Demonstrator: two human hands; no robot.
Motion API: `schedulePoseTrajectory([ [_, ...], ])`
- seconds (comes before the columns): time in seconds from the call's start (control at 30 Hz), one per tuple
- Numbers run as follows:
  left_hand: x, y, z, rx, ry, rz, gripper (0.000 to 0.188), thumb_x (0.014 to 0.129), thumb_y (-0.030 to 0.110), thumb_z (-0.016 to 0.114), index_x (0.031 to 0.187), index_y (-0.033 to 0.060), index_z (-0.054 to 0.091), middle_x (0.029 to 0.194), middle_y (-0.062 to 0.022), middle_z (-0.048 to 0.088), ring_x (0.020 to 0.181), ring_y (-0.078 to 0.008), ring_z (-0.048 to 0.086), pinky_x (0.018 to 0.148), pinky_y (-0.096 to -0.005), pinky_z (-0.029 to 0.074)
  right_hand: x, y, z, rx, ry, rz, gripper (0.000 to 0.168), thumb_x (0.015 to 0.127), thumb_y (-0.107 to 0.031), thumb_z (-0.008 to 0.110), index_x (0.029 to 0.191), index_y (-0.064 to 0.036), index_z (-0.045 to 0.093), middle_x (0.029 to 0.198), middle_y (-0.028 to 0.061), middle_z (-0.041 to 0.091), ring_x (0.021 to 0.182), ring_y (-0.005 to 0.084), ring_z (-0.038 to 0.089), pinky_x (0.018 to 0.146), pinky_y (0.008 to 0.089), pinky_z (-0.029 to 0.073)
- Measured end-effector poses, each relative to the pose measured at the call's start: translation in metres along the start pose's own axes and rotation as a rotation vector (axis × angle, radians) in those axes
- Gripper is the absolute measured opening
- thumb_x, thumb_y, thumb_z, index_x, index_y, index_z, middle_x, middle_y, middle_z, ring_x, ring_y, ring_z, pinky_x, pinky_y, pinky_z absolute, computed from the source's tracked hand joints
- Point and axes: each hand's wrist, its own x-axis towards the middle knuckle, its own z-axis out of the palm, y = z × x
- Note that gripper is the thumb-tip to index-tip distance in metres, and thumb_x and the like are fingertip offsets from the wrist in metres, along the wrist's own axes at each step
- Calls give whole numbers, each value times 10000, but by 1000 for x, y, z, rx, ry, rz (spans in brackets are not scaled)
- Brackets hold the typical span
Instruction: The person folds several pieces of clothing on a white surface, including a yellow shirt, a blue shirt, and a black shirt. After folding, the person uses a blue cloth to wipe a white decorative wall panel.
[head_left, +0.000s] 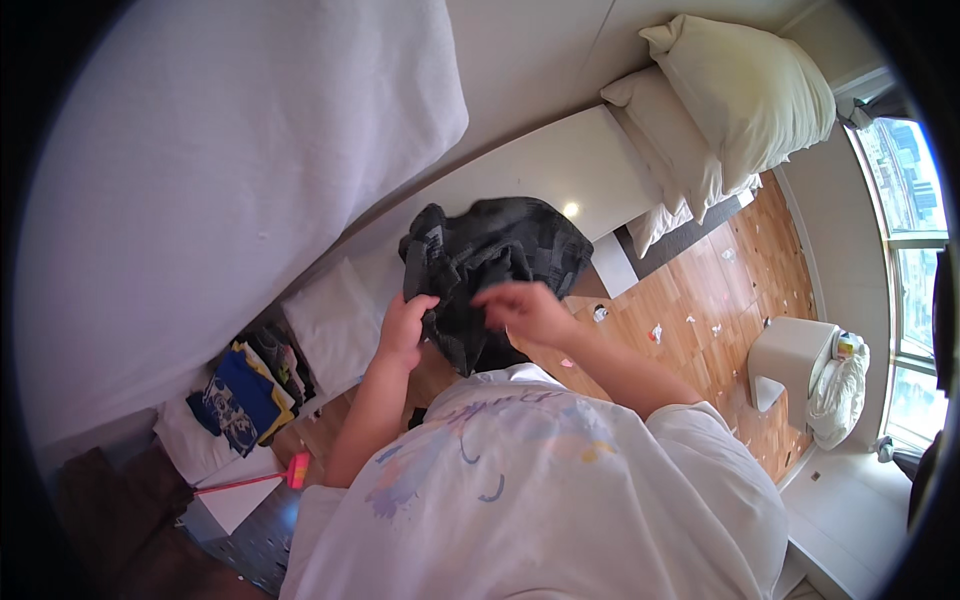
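A dark grey and black patterned garment (525, 247) is bunched up in front of my body, with a pale tag near its upper left edge. My left hand (405, 330) grips its left edge, thumb on top. Over the middle of the cloth is my right hand (529, 311), blurred by motion, its fingers bent toward the fabric. Whether those fingers pinch any cloth cannot be made out. Behind the garment runs a glossy white surface (555, 165), partly covered by it.
Folded clothes (247, 397) are piled at the left beside a white pillow (334, 326). Large pillows (742, 97) stand at the upper right. A white stool-like piece (795, 349) stands on the wooden floor (690, 300), which is littered with scraps. A pink-headed tool (298, 470) lies lower left.
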Motion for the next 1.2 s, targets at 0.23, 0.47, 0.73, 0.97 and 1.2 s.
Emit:
schedulePoseTrajectory([
  [0.23, -98, -12, -21, -265, -412, -44, 445, 906, 178, 519, 1284, -50, 569, 1214, -159, 669, 1118, -287, 648, 1015, -397, 492, -41, -1, 28, -392, 347, -404, 318, 868, -97, 664, 1183, -55, 651, 895, 122, 681, 811, 227, 683, 753, 346, 554],
  [0.47, -181, -47, -67, -741, -676, -61, 473, 933, 243, 463, 1297, -37, 579, 1260, -188, 658, 1191, -340, 615, 1097, -467, 437, -113, -23, 90, -36, 281, -129, 123, 961, -26, 605, 987, -71, 494, 850, -19, 519, 790, 57, 509, 701, 225, 454],
  [0.73, -251, -90, -101, -696, -510, 142, 454, 918, 212, 494, 1295, -24, 582, 1260, -174, 656, 1204, -338, 604, 1101, -462, 433, -179, -48, 118, 576, 629, -276, 109, 990, -52, 558, 985, -105, 463, 826, -40, 500, 735, 47, 453, 645, 218, 391],
  [0.97, -237, -151, -149, -479, 119, 426, 500, 883, 74, 613, 1365, 11, 494, 1217, -110, 622, 1123, -332, 599, 1019, -455, 469, -221, -89, 126, 146, 494, -574, 184, 958, 3, 593, 978, -106, 445, 856, -38, 477, 777, 58, 452, 687, 213, 399],
  [1.2, -315, -100, -23, 934, 299, 1266, 562, 826, 109, 760, 1334, 46, 527, 1143, -149, 652, 1100, -289, 604, 951, -405, 470, -233, -121, 126, -171, -124, -786, 276, 817, 95, 621, 984, -74, 482, 930, 76, 560, 860, 223, 559, 797, 306, 472],
])
